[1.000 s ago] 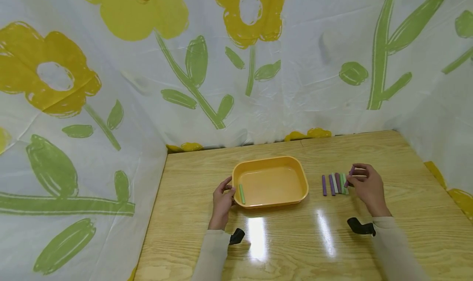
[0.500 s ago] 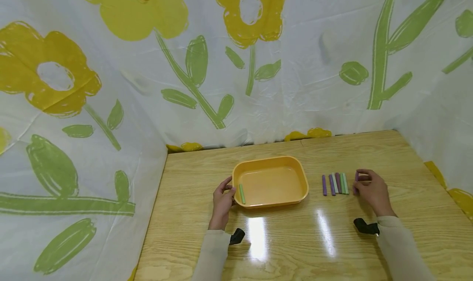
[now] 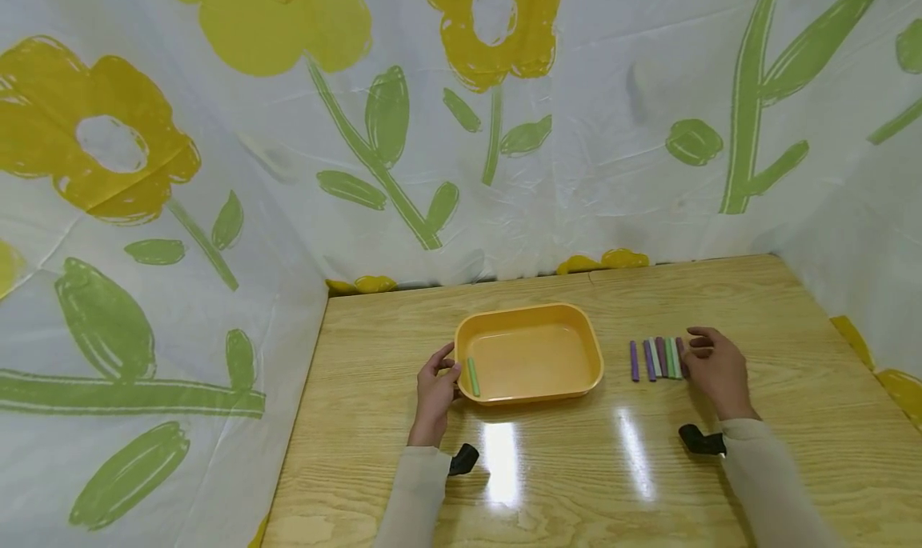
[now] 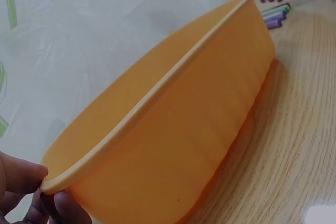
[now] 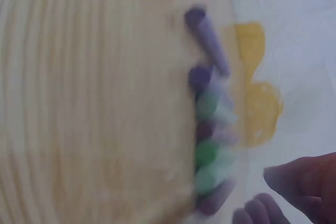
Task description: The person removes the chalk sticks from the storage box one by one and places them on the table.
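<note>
My left hand (image 3: 435,388) pinches the left rim of an orange plastic tub (image 4: 184,119), thumb on top and fingers beneath. One green chalk stick (image 3: 473,377) lies inside, near that end. To the tub's right, several chalk sticks (image 3: 661,358) in purple, white, maroon and green form a row on the table. A purple chalk stick (image 3: 635,361) lies slightly apart at the row's left. My right hand (image 3: 719,372) is beside the dark purple chalk stick (image 5: 216,199) at the right end. In the right wrist view its fingertips are parted, with nothing between them.
The wooden table (image 3: 562,468) meets a white flowered cloth (image 3: 605,164) hung behind it and along both sides. Black wrist mounts (image 3: 700,440) stick out from the sleeves.
The right hand swung right with a dark purple chalk stick, then back left, and has let it go at the right end of the row. The left hand and tub stay put.
</note>
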`<state>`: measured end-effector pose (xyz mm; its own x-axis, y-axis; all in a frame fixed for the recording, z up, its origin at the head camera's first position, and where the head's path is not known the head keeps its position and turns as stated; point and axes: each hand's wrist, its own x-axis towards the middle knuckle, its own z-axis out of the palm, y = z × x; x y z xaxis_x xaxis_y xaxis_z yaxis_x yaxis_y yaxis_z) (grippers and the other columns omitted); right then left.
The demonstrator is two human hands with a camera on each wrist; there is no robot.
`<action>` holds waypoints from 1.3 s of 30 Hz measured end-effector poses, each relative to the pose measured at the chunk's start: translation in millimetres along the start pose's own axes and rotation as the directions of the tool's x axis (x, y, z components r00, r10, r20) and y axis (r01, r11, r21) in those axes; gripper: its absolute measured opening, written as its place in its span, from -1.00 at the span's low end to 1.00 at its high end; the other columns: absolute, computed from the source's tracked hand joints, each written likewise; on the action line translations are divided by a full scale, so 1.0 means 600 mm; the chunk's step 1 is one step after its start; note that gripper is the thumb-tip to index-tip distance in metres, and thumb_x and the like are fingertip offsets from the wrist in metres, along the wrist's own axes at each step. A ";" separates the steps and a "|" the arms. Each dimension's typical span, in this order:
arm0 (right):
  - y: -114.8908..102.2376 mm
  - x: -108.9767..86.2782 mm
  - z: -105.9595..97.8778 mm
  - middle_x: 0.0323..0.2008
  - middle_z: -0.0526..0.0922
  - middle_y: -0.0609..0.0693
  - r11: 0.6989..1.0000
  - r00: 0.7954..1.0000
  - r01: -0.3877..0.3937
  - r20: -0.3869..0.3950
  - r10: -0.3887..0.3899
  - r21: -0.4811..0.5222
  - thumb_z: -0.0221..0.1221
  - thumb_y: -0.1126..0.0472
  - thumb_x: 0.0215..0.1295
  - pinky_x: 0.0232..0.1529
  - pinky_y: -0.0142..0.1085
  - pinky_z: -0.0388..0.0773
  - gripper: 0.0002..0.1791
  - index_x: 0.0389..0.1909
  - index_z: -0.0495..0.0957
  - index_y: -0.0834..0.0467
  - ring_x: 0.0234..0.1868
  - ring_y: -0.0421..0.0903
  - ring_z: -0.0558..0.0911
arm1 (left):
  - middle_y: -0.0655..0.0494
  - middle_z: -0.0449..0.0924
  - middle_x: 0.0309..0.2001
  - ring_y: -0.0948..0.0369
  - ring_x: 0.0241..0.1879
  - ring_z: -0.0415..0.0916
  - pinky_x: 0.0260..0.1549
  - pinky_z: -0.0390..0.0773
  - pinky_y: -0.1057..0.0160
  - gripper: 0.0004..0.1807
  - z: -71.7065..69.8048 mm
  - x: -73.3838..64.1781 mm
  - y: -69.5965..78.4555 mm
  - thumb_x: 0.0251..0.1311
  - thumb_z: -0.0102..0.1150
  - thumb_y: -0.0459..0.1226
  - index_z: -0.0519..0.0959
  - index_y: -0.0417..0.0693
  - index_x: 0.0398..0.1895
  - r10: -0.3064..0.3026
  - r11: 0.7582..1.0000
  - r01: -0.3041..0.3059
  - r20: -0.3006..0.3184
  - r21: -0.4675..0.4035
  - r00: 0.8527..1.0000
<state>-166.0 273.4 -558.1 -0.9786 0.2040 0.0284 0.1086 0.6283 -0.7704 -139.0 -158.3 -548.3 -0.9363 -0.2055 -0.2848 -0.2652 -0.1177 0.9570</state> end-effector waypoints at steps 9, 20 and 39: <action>-0.131 -0.039 0.072 -0.01 0.65 0.34 0.955 0.966 0.257 -0.060 -0.251 0.147 0.23 0.51 0.40 -0.24 -0.64 0.46 -0.64 0.19 0.57 0.42 -0.10 0.22 0.66 | 0.02 0.41 -0.07 0.21 -0.43 0.46 -0.53 0.51 0.37 -0.49 -0.001 -0.001 0.003 0.52 0.07 -0.47 0.44 -0.25 0.49 0.008 1.000 -0.008 -0.009 -0.007 1.000; -0.257 -0.084 0.220 -0.11 0.67 0.29 0.884 0.910 0.336 0.129 -0.393 0.325 0.33 0.55 0.29 -0.19 -0.21 0.71 -0.64 0.10 0.62 0.36 -0.19 0.08 0.68 | 0.00 0.40 -0.08 0.22 -0.43 0.44 -0.52 0.51 0.36 -0.50 0.000 0.001 0.003 0.52 0.06 -0.47 0.43 -0.26 0.49 0.006 1.000 -0.006 -0.008 -0.005 1.000; -0.331 -0.081 0.341 -0.07 0.61 0.26 0.970 0.840 0.190 0.487 -0.242 0.154 0.35 0.45 0.25 -0.11 -0.02 0.67 -0.49 0.23 0.54 0.39 -0.12 0.10 0.65 | 0.02 0.43 -0.08 0.25 -0.46 0.46 -0.54 0.53 0.36 -0.49 0.003 -0.003 0.005 0.52 0.10 -0.45 0.45 -0.23 0.49 -0.004 1.000 0.004 -0.017 0.001 1.000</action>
<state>-175.7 -14.8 -536.8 -0.9329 -0.3460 -0.0999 -0.1075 0.5323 -0.8397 -138.7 -156.3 -544.7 -0.9311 -0.2216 -0.2898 -0.2694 -0.1178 0.9558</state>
